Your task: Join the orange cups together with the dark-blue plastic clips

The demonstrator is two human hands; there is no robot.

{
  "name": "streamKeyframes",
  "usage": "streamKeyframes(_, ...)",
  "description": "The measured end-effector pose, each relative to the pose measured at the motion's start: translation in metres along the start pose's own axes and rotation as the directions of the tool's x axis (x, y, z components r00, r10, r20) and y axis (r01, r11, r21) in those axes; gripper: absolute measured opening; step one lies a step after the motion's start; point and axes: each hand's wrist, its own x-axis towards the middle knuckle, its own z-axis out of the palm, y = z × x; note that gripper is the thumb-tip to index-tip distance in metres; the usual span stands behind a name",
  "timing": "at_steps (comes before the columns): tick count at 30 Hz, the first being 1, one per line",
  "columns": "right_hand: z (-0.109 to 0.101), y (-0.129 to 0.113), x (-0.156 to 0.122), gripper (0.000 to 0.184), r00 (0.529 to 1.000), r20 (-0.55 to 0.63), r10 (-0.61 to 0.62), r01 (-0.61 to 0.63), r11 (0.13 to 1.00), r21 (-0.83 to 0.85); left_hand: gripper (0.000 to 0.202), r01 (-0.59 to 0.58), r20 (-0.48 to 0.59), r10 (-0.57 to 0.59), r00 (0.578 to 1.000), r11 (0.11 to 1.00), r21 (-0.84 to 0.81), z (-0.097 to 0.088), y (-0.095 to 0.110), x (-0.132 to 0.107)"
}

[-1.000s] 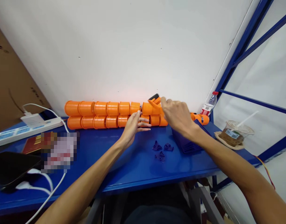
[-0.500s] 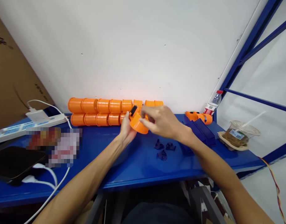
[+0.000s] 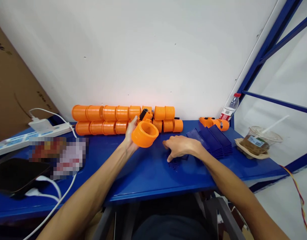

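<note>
My left hand (image 3: pixel 131 133) is closed around an orange plastic ring-shaped part (image 3: pixel 144 134), tilted so its round opening faces up toward me. A black piece sits in the upper end of this part. Over the tabletop, my right hand (image 3: pixel 182 146) has thumb and fingers apart above the small dark blue plastic pieces (image 3: pixel 174 164). The hand partly covers these pieces, and I see nothing held in it. Whether a fingertip touches one I cannot tell.
Two rows of orange cylinders (image 3: pixel 109 113) line the wall. Right of my hand lie stacked dark blue plates (image 3: pixel 216 141), more orange parts (image 3: pixel 213 124), a bottle (image 3: pixel 230 108) and a drink cup (image 3: pixel 257 141). A power strip (image 3: pixel 30 135) and black phone (image 3: pixel 19 173) lie left, with white cables.
My right hand has left the orange part and moved down and right to the blue pieces. My left hand still holds the orange part, whose opening now shows more.
</note>
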Motion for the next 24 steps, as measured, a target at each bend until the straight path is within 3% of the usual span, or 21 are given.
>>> streamKeyframes(3, 0.012, -0.002, 0.012, 0.038, 1.000, -0.001, -0.030, 0.030, 1.000, 0.001, 0.039, 0.193, 0.025, -0.192, 0.981, 0.979, -0.070, 0.007, 0.000, -0.005)
streamKeyframes(6, 0.020, 0.002, 0.021, 0.029, 0.987, -0.157, -0.041, 0.035, 0.999, -0.040, 0.044, 0.259, 0.078, -0.253, 0.964, 0.963, -0.075, 0.011, 0.001, -0.008)
streamKeyframes(9, 0.025, 0.006, 0.028, 0.029, 0.966, -0.255, -0.049, 0.035, 0.997, -0.062, 0.048, 0.273, 0.084, -0.265, 0.961, 0.956, -0.105, 0.013, 0.001, -0.010)
streamKeyframes(14, 0.026, 0.010, 0.035, 0.023, 0.975, -0.202, -0.088, 0.093, 0.996, 0.011, 0.048, 0.312, 0.059, -0.307, 0.950, 0.943, -0.112, 0.015, 0.004, -0.012)
streamKeyframes(16, 0.028, 0.010, 0.036, 0.021, 0.966, -0.239, -0.102, 0.105, 0.994, 0.000, 0.048, 0.305, 0.084, -0.298, 0.951, 0.946, -0.106, 0.015, 0.004, -0.012)
streamKeyframes(19, 0.033, 0.010, 0.038, 0.030, 0.950, -0.295, -0.102, 0.103, 0.995, -0.012, 0.048, 0.297, 0.113, -0.287, 0.951, 0.951, -0.088, 0.014, 0.003, -0.011)
streamKeyframes(24, 0.032, 0.015, 0.042, 0.037, 0.960, -0.263, -0.097, 0.121, 0.990, 0.076, 0.049, 0.313, 0.046, -0.309, 0.950, 0.941, -0.131, 0.016, 0.003, -0.012)
